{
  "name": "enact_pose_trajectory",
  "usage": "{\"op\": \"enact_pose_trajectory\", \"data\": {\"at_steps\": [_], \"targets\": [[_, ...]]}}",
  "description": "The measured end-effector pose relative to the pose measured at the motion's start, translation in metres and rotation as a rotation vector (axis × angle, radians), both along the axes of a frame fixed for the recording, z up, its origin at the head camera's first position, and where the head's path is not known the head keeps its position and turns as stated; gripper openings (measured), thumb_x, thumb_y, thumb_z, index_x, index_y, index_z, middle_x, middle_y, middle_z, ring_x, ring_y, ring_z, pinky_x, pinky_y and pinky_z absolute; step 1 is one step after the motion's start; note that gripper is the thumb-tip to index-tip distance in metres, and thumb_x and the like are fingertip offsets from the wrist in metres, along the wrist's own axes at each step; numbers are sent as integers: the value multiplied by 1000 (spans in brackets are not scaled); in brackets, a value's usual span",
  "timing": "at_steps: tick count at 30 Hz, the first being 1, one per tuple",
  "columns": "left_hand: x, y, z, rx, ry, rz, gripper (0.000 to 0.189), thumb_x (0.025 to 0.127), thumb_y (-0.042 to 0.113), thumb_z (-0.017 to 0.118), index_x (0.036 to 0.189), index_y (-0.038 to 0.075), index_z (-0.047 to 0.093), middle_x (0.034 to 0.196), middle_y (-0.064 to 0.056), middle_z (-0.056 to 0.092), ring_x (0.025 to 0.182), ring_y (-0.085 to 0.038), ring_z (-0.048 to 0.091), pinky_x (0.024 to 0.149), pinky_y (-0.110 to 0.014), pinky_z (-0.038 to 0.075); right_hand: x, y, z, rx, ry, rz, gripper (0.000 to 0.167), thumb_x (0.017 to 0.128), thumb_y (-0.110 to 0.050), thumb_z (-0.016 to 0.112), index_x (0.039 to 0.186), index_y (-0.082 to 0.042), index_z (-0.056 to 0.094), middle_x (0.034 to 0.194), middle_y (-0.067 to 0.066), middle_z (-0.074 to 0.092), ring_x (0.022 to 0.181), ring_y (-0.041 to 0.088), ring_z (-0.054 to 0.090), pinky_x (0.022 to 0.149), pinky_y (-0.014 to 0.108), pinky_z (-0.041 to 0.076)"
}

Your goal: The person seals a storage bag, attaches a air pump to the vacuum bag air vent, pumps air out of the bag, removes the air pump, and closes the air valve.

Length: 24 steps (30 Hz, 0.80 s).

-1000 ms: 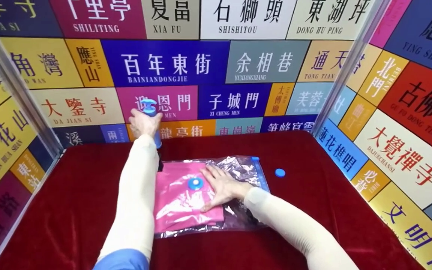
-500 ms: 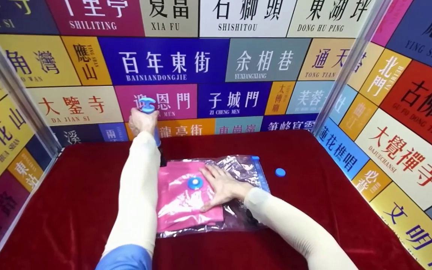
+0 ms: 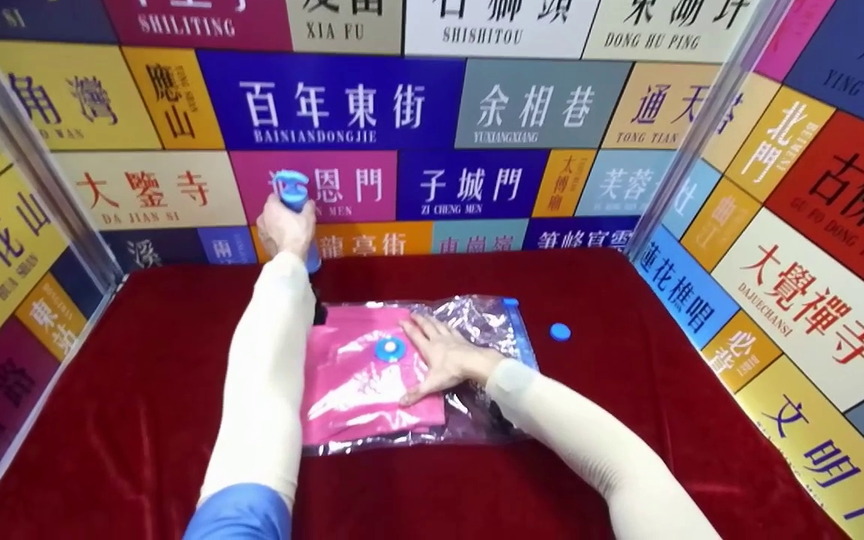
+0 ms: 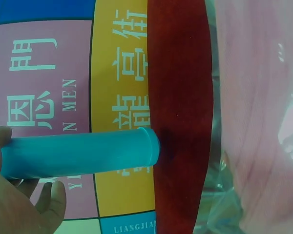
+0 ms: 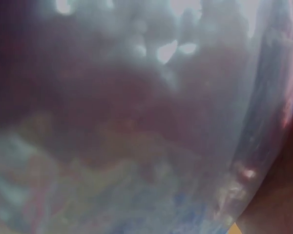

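Observation:
At the back left of the table, my left hand (image 3: 286,225) grips a blue hand pump (image 3: 293,193) and holds it up behind the bag. In the left wrist view the pump's smooth barrel (image 4: 83,153) sticks out from the curled fingers, its rimmed end near the red cloth. My right hand (image 3: 443,358) lies spread on a clear plastic storage bag (image 3: 481,330) with folded pink fabric (image 3: 357,397) inside. Just left of those fingers sits a round blue valve (image 3: 390,348) with a pale centre. Only blurred, shiny plastic (image 5: 136,97) fills most of the right wrist view.
A loose blue cap (image 3: 560,331) lies right of the bag, beyond its blue zip edge (image 3: 522,330). Dark red velvet (image 3: 627,420) covers the table. Panels with large lettering (image 3: 342,105) stand along the back and both sides, with metal posts (image 3: 687,142) at the corners.
The head view has tipped down slightly, so everything sits higher in it. The pump's top has tilted a little in my left hand. My right hand stays on the bag.

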<state>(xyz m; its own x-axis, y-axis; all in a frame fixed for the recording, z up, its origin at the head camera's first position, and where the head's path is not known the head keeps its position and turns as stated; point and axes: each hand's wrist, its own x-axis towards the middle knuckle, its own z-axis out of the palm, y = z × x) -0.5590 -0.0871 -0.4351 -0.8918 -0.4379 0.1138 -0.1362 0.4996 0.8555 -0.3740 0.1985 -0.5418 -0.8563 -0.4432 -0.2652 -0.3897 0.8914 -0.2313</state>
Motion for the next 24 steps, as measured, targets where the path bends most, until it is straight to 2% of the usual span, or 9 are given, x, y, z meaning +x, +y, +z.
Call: {"op": "enact_pose_trajectory", "data": {"at_steps": [3, 6, 10, 15, 19, 24], "targets": [[4, -1, 6, -31, 42, 2, 60, 103, 44, 76, 153, 13, 65, 149, -13, 76, 140, -38, 71, 121, -50, 56, -3, -1, 2, 6, 4, 9, 156, 71, -89, 86, 182, -26, -4, 192, 11, -8, 180, 36, -1, 146, 61, 6], [12, 2, 8, -58, 65, -13, 57, 101, 44, 77, 148, 13, 68, 146, -14, 77, 135, -41, 73, 116, -54, 58, -4, -1, 0, 4, -4, 15, 156, 72, -88, 87, 182, -25, -4, 192, 12, -8, 180, 36, -1, 146, 60, 6], [21, 8, 12, -58, 95, -62, 53, 101, 47, 75, 143, 16, 69, 144, -12, 78, 130, -39, 75, 115, -53, 59, -4, -1, 1, 8, 3, 12, 156, 72, -87, 87, 182, -23, -3, 192, 14, -7, 180, 39, 1, 146, 61, 7], [33, 16, 20, -53, 190, -124, 54, 100, 50, 78, 141, 16, 71, 141, -11, 79, 129, -34, 75, 116, -49, 59, -3, 0, 2, 11, -9, 16, 158, 72, -89, 86, 182, -22, -4, 192, 14, -9, 179, 40, 0, 146, 62, 6], [47, 25, 27, -63, 257, -178, 56, 99, 51, 81, 136, 10, 72, 135, -14, 76, 125, -33, 71, 114, -48, 58, -3, 0, 3, 10, -4, 17, 157, 72, -89, 85, 182, -22, -4, 192, 14, -9, 179, 40, 0, 146, 62, 7], [65, 36, 30, -89, 325, -247, 57, 98, 52, 82, 129, 4, 73, 123, -16, 70, 112, -33, 68, 105, -48, 59, -4, -1, 3, 1, 1, 23, 156, 73, -88, 86, 182, -21, -3, 192, 15, -8, 179, 42, 1, 145, 66, 7]]}}
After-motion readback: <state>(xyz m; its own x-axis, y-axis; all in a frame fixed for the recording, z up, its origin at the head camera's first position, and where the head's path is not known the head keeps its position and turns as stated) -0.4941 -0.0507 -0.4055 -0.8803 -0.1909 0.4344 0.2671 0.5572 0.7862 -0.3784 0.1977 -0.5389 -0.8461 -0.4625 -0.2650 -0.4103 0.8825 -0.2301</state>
